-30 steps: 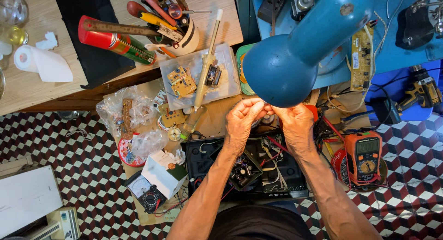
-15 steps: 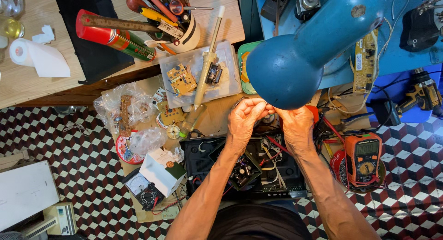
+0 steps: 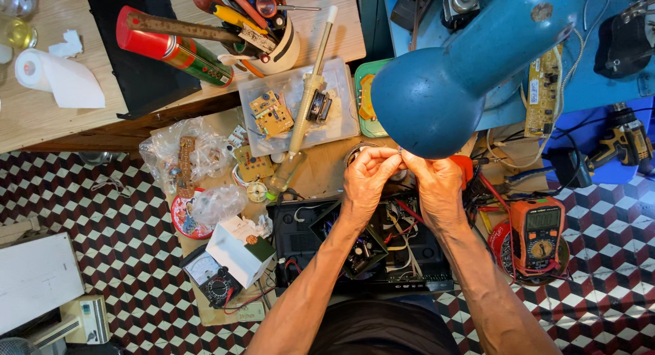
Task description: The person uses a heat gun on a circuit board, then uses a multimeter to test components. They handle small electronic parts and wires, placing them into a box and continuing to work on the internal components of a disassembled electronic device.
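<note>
My left hand (image 3: 366,177) and my right hand (image 3: 437,183) meet fingertip to fingertip just under the rim of a blue desk lamp (image 3: 437,89). Both pinch a small part (image 3: 401,152) between them; it is too small and too hidden to name. Below my hands lies an opened black electronic device (image 3: 372,249) with wires and a circuit board showing inside. Both forearms reach up over it from the bottom of the view.
An orange multimeter (image 3: 541,235) lies to the right, a clear tray (image 3: 300,109) with circuit boards and a long soldering tool (image 3: 310,89) above left. A cup of tools (image 3: 263,27), a spray can (image 3: 174,48), plastic bags (image 3: 187,160), an analog meter (image 3: 211,280) and a drill (image 3: 624,143) surround them.
My hands have stayed pinched together under the lamp. The view has shifted slightly, and my fingers have worked the small part a little.
</note>
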